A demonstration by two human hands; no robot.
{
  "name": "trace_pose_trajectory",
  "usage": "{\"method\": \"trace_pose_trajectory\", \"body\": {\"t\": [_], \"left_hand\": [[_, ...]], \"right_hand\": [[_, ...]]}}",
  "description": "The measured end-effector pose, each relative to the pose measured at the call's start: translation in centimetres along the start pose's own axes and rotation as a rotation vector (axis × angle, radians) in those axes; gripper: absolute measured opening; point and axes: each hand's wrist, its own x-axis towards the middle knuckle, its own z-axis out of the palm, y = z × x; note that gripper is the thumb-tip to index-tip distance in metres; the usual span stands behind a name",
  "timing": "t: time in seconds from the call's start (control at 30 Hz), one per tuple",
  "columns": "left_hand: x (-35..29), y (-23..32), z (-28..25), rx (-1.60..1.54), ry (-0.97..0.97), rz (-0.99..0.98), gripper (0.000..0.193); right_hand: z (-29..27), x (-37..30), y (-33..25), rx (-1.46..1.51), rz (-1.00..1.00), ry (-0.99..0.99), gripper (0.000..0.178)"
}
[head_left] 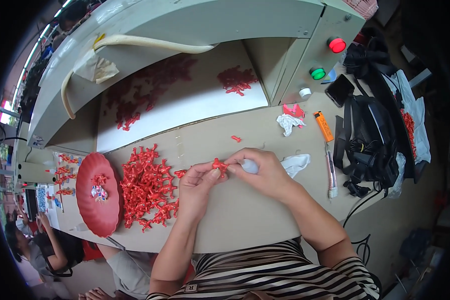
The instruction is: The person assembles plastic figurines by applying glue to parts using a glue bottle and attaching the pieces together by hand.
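Note:
Between the thumb and fingers of my left hand is a small red plastic figurine. My right hand is closed round a small whitish squeeze bottle, whose rounded end shows beside the fingers. Its fingertips meet the figurine's right side; the bottle's tip is hidden. To the left of my left hand lies a heap of red figurines, with one loose figurine close to the wrist side. Beyond my hands a tiny red piece rests alone on the table.
A scalloped red plate holds figurines at the left. Behind stands a grey machine with buttons and red pieces inside. On the right are an orange lighter, a cutter knife, white cloth, a phone and a black bag.

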Motion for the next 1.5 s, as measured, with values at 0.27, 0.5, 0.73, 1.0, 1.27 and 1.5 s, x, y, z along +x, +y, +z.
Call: {"method": "trace_pose_trajectory", "body": {"t": [0.27,0.5,0.73,1.0,1.27,1.5], "left_hand": [[-0.3,0.0,-0.1,-0.006,-0.019,-0.015,0.016],[0.1,0.2,0.3,0.034,-0.023,-0.026,0.017],[0.4,0.5,0.8,0.004,-0.022,-0.057,0.018],[0.5,0.9,-0.1,-0.249,-0.094,-0.179,0.023],[0.5,0.7,-0.3,-0.537,-0.222,-0.355,0.02],[0.3,0.6,-0.4,-0.613,-0.3,-0.426,0.019]], "right_hand": [[0.3,-0.3,-0.1,0.002,0.013,0.029,0.013],[0.0,-0.1,-0.1,-0.017,0.004,0.045,0.013],[-0.1,-0.2,-0.4,0.004,-0.009,0.071,0.015],[0.0,-0.3,-0.3,0.072,-0.041,0.106,0.018],[0.3,-0.2,-0.3,0.12,-0.044,0.092,0.021],[0.2,-0.3,-0.2,0.154,0.052,0.003,0.019]]}}
